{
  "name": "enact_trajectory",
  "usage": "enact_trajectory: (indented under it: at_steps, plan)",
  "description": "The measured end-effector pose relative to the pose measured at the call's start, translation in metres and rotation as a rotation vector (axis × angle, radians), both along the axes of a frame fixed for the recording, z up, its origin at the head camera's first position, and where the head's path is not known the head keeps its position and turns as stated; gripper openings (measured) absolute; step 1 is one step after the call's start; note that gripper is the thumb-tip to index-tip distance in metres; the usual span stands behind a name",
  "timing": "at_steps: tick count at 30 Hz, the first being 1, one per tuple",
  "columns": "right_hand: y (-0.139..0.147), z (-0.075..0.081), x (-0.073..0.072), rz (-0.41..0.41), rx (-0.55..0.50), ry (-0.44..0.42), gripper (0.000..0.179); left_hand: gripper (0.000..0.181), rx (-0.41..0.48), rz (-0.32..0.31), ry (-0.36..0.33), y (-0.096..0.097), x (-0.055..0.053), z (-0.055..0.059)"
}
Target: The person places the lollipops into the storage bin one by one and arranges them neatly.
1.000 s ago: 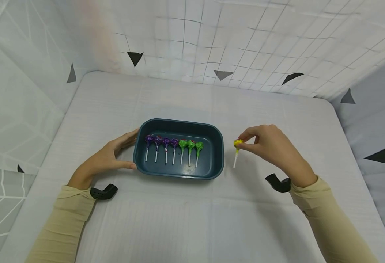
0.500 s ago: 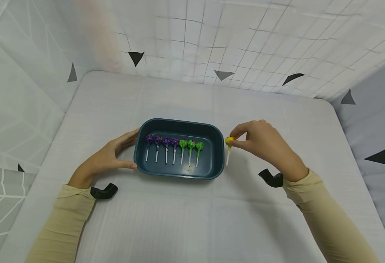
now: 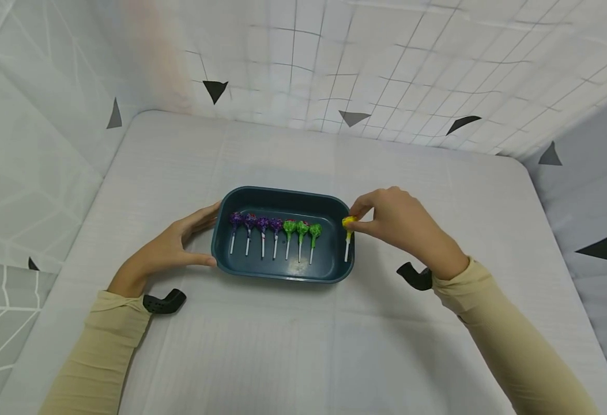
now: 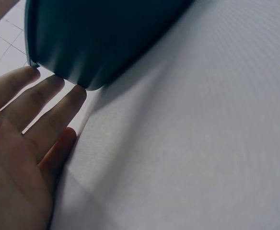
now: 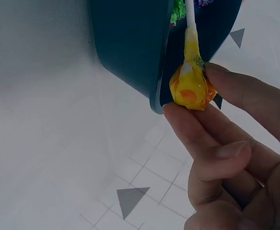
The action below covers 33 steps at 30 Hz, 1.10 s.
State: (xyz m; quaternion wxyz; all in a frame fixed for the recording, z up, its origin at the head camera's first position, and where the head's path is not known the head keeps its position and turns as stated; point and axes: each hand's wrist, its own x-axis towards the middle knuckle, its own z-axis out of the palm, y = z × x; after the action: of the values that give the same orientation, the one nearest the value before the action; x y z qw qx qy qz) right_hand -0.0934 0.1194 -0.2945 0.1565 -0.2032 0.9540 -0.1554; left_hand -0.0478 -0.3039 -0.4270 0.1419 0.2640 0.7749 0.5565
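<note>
My right hand [image 3: 394, 222] pinches a yellow-wrapped lollipop [image 5: 192, 88] by its head, between thumb and fingers. In the head view this lollipop overlaps the right rim of the dark teal tray [image 3: 282, 276], its white stick pointing toward me. At the tray's left end, my left hand [image 3: 170, 248] rests with straight, spread fingers; in the left wrist view the fingertips [image 4: 77, 92] touch the tray wall. Inside the tray lie several purple lollipops [image 3: 263, 223] on the left and three green lollipops [image 3: 302, 228] to their right, all in one row with sticks toward me.
The tray stands on a table with a white cover [image 3: 282, 346]. White sheets with dark triangles [image 3: 215, 91] hang behind and at both sides. A black curved piece sits at each wrist, such as the left wrist piece [image 3: 164, 302].
My right hand has moved left with the yellow lollipop, from beside the tray to over its right rim. The left hand and the tray have stayed put.
</note>
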Motion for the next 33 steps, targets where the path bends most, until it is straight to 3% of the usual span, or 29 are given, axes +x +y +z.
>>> enact_trajectory:
  at_steps: [15,33]
  plan:
    - [-0.027,-0.008,-0.007,0.094,0.061,0.002,0.014,0.111,-0.003,0.008,0.001,0.0,0.0,0.0]
    - [-0.054,-0.022,-0.017,0.152,0.222,-0.011,0.019,0.111,-0.023,0.008,-0.009,0.0,-0.001,0.0]
